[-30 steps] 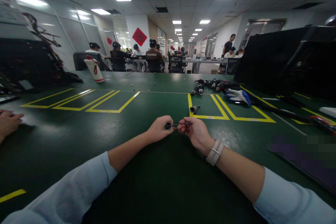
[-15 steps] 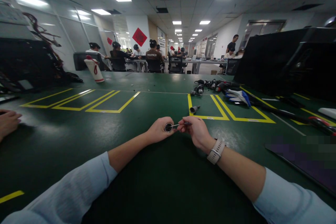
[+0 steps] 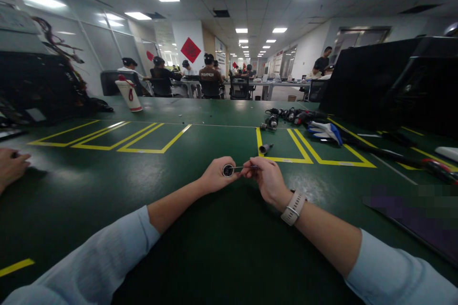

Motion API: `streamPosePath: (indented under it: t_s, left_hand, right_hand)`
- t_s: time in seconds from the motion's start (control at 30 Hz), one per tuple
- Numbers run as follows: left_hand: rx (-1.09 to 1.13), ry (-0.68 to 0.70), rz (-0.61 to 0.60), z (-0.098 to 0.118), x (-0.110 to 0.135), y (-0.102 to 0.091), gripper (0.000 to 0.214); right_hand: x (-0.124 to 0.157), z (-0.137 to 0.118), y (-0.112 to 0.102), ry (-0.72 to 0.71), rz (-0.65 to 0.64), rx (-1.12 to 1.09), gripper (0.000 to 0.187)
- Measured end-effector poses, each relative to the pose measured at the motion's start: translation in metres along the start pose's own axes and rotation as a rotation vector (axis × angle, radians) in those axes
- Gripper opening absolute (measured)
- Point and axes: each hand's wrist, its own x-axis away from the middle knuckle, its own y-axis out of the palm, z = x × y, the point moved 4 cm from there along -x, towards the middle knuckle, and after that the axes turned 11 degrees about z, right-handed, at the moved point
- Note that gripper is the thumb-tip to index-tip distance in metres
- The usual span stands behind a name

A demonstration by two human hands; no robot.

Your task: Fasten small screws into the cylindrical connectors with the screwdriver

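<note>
My left hand (image 3: pixel 217 175) is closed around a small round part (image 3: pixel 228 170) with a metal rim and a dark inside, its open end turned toward me. In my right hand (image 3: pixel 265 177), the fingertips pinch a thin metal tool (image 3: pixel 246 167), perhaps a small screwdriver; its handle is mostly hidden. The tool's shaft points left and its tip reaches the mouth of the round part. Both hands are close together just above the green table (image 3: pixel 222 248). Beyond them a grey cylindrical connector piece (image 3: pixel 265 148) lies on the yellow tape.
Dark metal connectors (image 3: pixel 272 121) and a blue-and-white glove (image 3: pixel 325 132) lie farther back on the right. A white cup (image 3: pixel 129 95) stands at the back left. Another person's hand (image 3: pixel 12 167) is at the left edge. Yellow tape (image 3: pixel 157 138) marks the table.
The tool's shaft has swung from a slant to nearly level, and the round part has tilted slightly. Both hands keep their grip. The other person's hand at left has shifted slightly.
</note>
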Motion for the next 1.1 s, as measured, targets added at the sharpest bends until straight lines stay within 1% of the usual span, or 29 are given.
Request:
streamPosePath:
  t_s: [0.1,0.23,0.37,0.53,0.63,0.7,0.73,0.8,0.87,0.97,1.0,1.07,1.1]
  left_hand:
    - [0.011,-0.014,0.013,0.001,0.000,-0.001,0.027]
    - [0.001,-0.016,0.036,0.003,0.000,-0.003,0.029]
    - [-0.006,-0.035,0.045,0.001,0.000,-0.004,0.027]
    - [0.006,-0.045,0.027,0.001,0.000,-0.005,0.025]
    - [0.023,-0.026,0.007,0.002,0.000,-0.006,0.026]
    - [0.035,-0.017,0.011,0.003,-0.001,-0.007,0.028]
    - [0.040,-0.014,0.016,0.003,-0.001,-0.007,0.029]
    - [0.047,-0.007,0.019,0.003,-0.002,-0.006,0.031]
    - [0.062,-0.013,0.014,0.003,-0.001,-0.004,0.034]
    - [0.135,-0.058,0.004,0.005,0.001,0.001,0.039]
    - [0.166,-0.076,0.002,0.007,0.002,0.003,0.040]
    - [0.212,-0.112,0.016,0.010,0.003,0.005,0.041]
    - [0.223,-0.131,0.035,0.012,0.003,0.006,0.041]
  right_hand:
    - [0.000,-0.004,0.000,-0.091,-0.035,0.036,0.019]
    - [-0.003,-0.006,-0.004,-0.137,0.009,0.043,0.019]
    - [-0.004,-0.005,-0.008,-0.100,0.080,0.009,0.018]
    - [-0.005,-0.003,-0.012,0.008,0.188,-0.058,0.018]
    - [-0.007,-0.001,-0.013,0.060,0.213,-0.136,0.017]
    - [-0.008,-0.001,-0.015,0.061,0.226,-0.186,0.017]
    - [-0.009,-0.001,-0.015,0.037,0.228,-0.189,0.017]
    - [-0.009,-0.003,-0.015,-0.073,0.206,-0.104,0.013]
    - [-0.007,-0.004,-0.010,-0.212,0.117,0.086,0.012]
    - [-0.001,-0.003,0.001,-0.389,-0.092,0.442,0.017]
    - [0.001,-0.003,0.004,-0.457,-0.136,0.546,0.016]
    - [0.006,-0.006,0.007,-0.611,-0.161,0.702,0.010]
    - [0.008,-0.007,0.009,-0.681,-0.161,0.741,0.015]
